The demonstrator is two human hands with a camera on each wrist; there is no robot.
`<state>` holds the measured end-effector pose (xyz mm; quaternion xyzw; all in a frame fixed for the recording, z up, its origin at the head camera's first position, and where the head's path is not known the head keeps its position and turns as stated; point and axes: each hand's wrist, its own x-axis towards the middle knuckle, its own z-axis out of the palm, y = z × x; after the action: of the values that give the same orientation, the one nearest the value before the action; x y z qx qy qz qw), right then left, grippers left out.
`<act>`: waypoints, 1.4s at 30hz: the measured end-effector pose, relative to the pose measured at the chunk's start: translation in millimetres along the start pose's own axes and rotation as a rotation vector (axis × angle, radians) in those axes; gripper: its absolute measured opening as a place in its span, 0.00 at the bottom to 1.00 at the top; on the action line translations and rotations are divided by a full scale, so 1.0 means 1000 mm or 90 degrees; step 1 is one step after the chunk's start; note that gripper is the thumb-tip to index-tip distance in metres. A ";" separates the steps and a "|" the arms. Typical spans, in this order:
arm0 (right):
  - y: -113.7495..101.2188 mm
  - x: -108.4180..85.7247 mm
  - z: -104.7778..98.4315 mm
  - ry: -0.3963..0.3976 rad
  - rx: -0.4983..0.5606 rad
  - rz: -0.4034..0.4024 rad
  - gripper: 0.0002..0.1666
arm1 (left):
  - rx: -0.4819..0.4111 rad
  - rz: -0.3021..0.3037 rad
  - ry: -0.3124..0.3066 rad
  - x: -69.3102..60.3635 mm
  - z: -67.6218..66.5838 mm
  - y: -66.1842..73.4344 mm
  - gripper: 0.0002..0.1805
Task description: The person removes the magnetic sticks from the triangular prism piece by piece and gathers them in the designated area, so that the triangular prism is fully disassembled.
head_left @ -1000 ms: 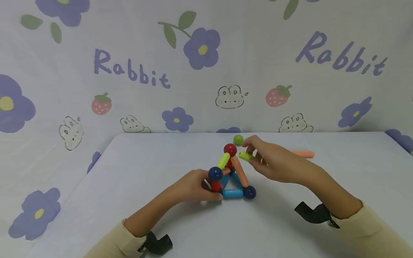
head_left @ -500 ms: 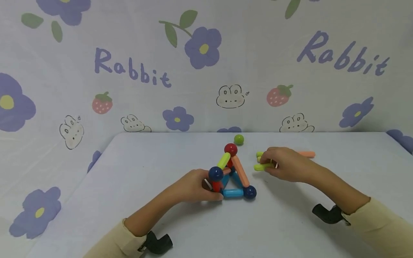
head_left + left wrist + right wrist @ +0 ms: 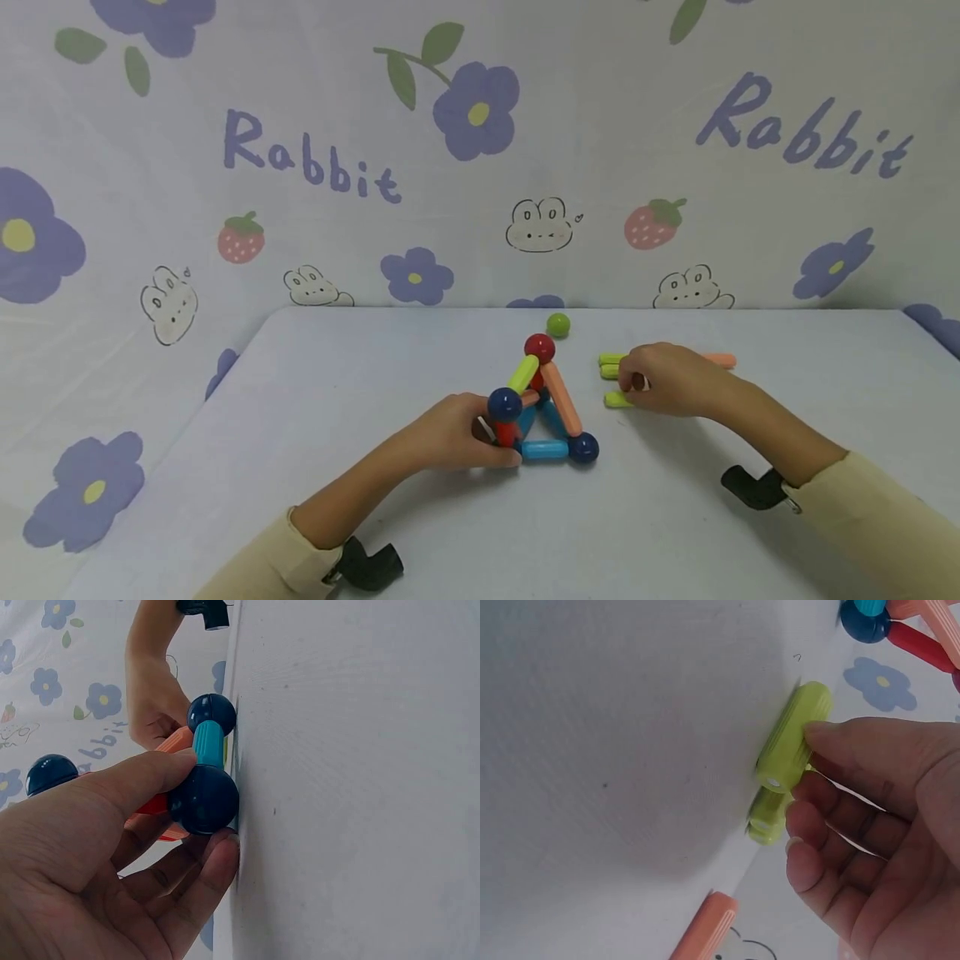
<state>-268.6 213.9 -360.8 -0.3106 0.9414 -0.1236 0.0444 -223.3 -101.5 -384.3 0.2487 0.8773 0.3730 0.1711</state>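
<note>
A person's left hand (image 3: 459,435) gripped a triangular frame of coloured rods and glossy balls (image 3: 562,398) on a white table (image 3: 637,533), the right hand (image 3: 672,380) pinched a ribbed yellow-green rod (image 3: 795,735) to the frame's right.

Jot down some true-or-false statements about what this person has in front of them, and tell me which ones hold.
1. The left hand holds a ball-and-stick frame. True.
2. All the balls in the frame are one colour. False: it has dark blue balls and a red ball.
3. The right hand touches a yellow-green stick. True.
4. Every ball in sight is joined to the frame. False: a green ball sits apart on the table.
5. Two more yellow-green sticks lie farther from the person. True.
6. Every orange stick is built into the frame. False: one orange stick lies loose on the table.
</note>
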 end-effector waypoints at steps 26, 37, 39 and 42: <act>0.009 0.011 0.000 0.045 -0.069 0.020 0.08 | 0.000 0.008 0.003 0.001 0.001 -0.003 0.14; -0.025 0.018 -0.006 0.117 0.173 -0.050 0.03 | 0.001 0.002 0.004 0.000 0.000 -0.003 0.21; -0.035 0.018 -0.006 0.164 0.221 -0.059 0.06 | 0.001 0.007 0.004 0.001 0.000 -0.003 0.22; -0.050 0.018 -0.006 0.251 0.212 -0.102 0.09 | 0.003 0.025 0.001 0.001 0.000 -0.004 0.24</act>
<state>-255.8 165.6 -342.2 -0.3425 0.8710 -0.3379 -0.0992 -225.7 -103.2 -387.1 0.2660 0.8732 0.3747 0.1625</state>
